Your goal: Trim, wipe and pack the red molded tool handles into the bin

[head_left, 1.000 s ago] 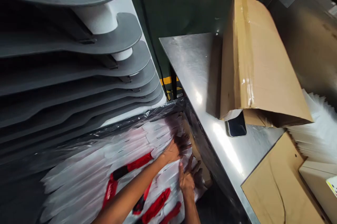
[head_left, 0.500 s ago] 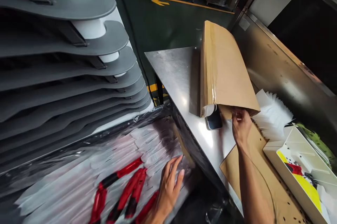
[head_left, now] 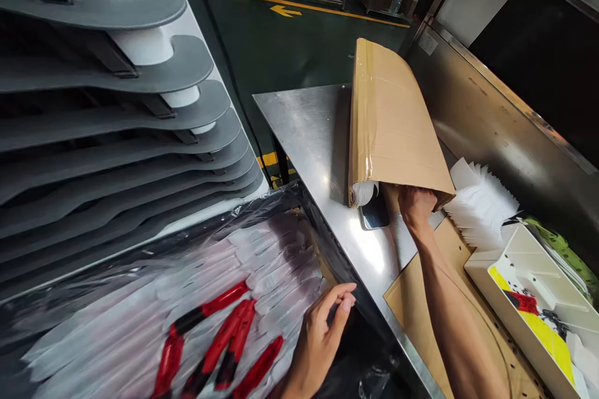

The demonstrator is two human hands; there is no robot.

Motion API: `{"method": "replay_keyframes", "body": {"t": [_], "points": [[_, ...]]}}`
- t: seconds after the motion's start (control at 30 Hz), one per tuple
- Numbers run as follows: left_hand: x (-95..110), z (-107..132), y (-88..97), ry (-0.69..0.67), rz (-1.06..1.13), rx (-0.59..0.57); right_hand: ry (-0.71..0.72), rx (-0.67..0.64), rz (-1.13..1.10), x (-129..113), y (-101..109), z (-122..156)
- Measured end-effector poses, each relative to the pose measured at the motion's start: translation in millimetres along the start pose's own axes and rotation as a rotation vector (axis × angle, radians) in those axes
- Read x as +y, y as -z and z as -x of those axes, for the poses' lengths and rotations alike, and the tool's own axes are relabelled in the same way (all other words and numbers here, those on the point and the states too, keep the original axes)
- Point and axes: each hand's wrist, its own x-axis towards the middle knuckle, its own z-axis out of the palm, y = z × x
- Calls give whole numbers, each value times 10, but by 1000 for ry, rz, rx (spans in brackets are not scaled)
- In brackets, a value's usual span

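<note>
My right hand (head_left: 415,205) reaches into the open near end of a long taped cardboard box (head_left: 390,118) lying on the steel table (head_left: 309,130); its fingers are curled inside and what they hold is hidden. My left hand (head_left: 322,336) hovers with fingers apart over the right edge of a plastic-lined bin of bagged red-and-black tools (head_left: 219,343), holding nothing. A dark phone (head_left: 373,215) lies on the table just left of my right hand, partly under the box.
A rack of stacked grey trays (head_left: 116,137) rises on the left. A fan of white plastic bags (head_left: 482,202) and a white box with yellow print (head_left: 533,299) sit right of the box. Flat cardboard (head_left: 421,305) lies under my right forearm.
My right hand left the bin, crossed to the table and pushed into the box's open end. My left hand drew back from the bagged tools toward the bin's right edge.
</note>
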Motion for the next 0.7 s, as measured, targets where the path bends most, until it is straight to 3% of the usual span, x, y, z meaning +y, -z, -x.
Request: {"method": "replay_keyframes", "body": {"t": [0.13, 0.27, 0.33, 0.4, 0.5, 0.6, 0.7], "points": [[124, -176, -90, 114, 270, -45, 75, 30, -132, -149, 235, 338], [314, -382, -173, 267, 630, -108, 190, -42, -323, -351, 520, 727], [430, -465, -218, 354, 817, -195, 196, -208, -464, -464, 687, 927], [517, -508, -267, 445, 934, -262, 159, -463, -576, -574, 867, 1131], [545, -455, -325, 686, 1010, -300, 71, -712, -611, -708, 1102, 1424], [463, -264, -328, 899, 1133, -272, -80, -742, -689, -784, 1211, 1674], [358, -19, -268, 954, 1275, -141, -199, -757, -798, -842, 1200, 1885]]}}
